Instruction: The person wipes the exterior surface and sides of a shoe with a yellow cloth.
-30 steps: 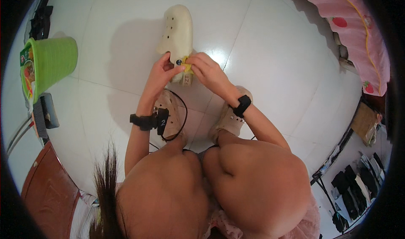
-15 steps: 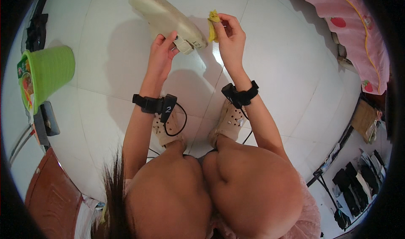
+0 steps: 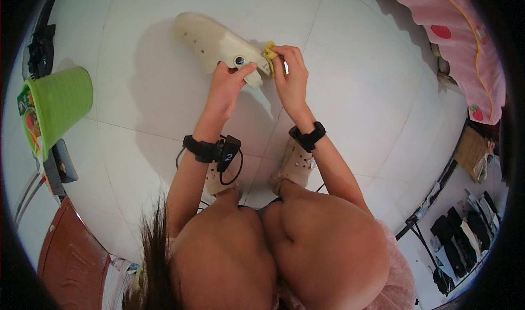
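Observation:
A cream clog (image 3: 210,42) is held up off my body's front by my left hand (image 3: 227,87), which grips it near the heel strap, thumb on the strap. A dark round rivet and several small holes show on the clog's side. My right hand (image 3: 292,79) pinches a crumpled yellow cloth (image 3: 269,54) against the heel end of the clog. The fingers of my left hand behind the clog are partly hidden. Another pair of light clogs (image 3: 292,165) with holes is on my feet.
Pale floor tiles (image 3: 147,91) spread around me. At the left stands a green bin (image 3: 63,102) with wrappers in it. A pink strawberry-print cloth (image 3: 465,47) hangs at the upper right. Dark items (image 3: 454,239) lie at the right, and a brown wooden panel (image 3: 71,250) is at lower left.
The clog has come nearer and turned so that its side with the rivet and holes shows. The yellow cloth has moved down and left onto the heel.

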Motion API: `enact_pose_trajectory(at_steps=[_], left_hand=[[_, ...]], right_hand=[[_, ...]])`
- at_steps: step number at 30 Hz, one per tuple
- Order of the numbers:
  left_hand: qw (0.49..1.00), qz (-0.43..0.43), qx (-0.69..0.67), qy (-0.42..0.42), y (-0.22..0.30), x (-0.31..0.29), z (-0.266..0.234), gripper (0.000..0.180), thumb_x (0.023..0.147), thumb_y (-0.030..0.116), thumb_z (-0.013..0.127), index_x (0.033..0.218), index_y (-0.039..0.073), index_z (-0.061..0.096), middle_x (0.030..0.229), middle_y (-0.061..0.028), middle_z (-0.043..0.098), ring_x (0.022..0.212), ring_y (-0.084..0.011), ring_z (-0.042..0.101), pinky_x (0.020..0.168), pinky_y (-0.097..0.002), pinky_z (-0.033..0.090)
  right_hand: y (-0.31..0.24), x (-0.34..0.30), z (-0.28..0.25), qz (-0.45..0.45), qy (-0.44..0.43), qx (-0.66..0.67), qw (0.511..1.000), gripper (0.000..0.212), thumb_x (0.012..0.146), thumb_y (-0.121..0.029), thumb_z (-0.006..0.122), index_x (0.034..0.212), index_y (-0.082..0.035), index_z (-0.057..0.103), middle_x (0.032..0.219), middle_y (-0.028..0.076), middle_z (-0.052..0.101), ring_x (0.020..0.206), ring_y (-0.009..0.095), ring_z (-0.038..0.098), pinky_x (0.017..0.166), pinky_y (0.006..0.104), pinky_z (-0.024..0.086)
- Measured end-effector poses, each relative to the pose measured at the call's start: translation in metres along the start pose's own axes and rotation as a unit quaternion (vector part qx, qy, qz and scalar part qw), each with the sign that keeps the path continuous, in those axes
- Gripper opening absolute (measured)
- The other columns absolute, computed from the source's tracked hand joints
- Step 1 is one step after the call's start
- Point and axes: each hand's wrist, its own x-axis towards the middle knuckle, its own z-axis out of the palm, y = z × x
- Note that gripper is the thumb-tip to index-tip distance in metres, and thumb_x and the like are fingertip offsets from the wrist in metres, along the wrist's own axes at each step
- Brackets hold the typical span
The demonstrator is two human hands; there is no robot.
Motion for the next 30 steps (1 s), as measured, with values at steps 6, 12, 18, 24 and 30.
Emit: enact_pose_trajectory(at_steps=[6, 12, 18, 24, 30], left_hand=[[0.983, 0.059, -0.17, -0.043, -0.002, -0.011, 0.019, 0.019, 0.089, 0.006, 0.061, 0.104, -0.004, 0.061, 0.1, -0.0097, 0.067, 0.091, -0.0148, 0.065, 0.085, -0.0291, 0.048], [0.986, -0.006, -0.163, -0.042, -0.003, -0.01, 0.015, 0.019, 0.092, 0.006, 0.06, 0.109, -0.002, 0.061, 0.107, -0.0086, 0.067, 0.098, -0.0166, 0.064, 0.09, -0.0292, 0.048], [0.991, -0.004, -0.13, -0.03, -0.019, -0.007, 0.019, 0.02, 0.095, 0.013, 0.059, 0.11, 0.0, 0.063, 0.109, -0.006, 0.066, 0.101, -0.0153, 0.063, 0.089, -0.0266, 0.047], [0.925, -0.041, 0.374, -0.051, 0.05, -0.022, -0.005, 0.026, 0.097, 0.023, 0.057, 0.104, -0.001, 0.063, 0.106, -0.0084, 0.066, 0.098, -0.0092, 0.057, 0.087, -0.0245, 0.042], [0.687, 0.543, 0.451, 0.175, 0.065, 0.034, -0.021, 0.012, 0.091, 0.021, 0.062, 0.092, 0.009, 0.062, 0.089, -0.0031, 0.057, 0.089, -0.022, 0.052, 0.084, -0.0354, 0.04]], right_hand=[[-0.004, 0.004, 0.001, -0.108, 0.092, -0.01, 0.99, 0.019, 0.09, 0.004, 0.057, 0.107, -0.001, 0.062, 0.109, 0.012, 0.058, 0.09, 0.024, 0.062, 0.074, 0.0304, 0.054], [-0.003, -0.004, -0.012, -0.135, 0.067, -0.034, 0.988, 0.02, 0.086, 0.005, 0.058, 0.105, 0.0, 0.062, 0.107, 0.013, 0.058, 0.094, 0.025, 0.061, 0.074, 0.0323, 0.054], [0.018, -0.01, -0.005, -0.122, 0.026, -0.092, 0.988, 0.021, 0.085, 0.002, 0.061, 0.105, -0.001, 0.061, 0.106, 0.014, 0.058, 0.094, 0.03, 0.059, 0.077, 0.0358, 0.052], [0.018, -0.006, -0.013, -0.083, 0.002, -0.07, 0.994, 0.02, 0.085, 0.001, 0.063, 0.104, -0.002, 0.062, 0.105, 0.012, 0.059, 0.097, 0.03, 0.059, 0.082, 0.0369, 0.051], [0.018, -0.005, -0.013, -0.1, -0.017, -0.091, 0.991, 0.02, 0.084, 0.001, 0.064, 0.104, -0.003, 0.063, 0.106, 0.011, 0.06, 0.096, 0.029, 0.06, 0.081, 0.0368, 0.053]])
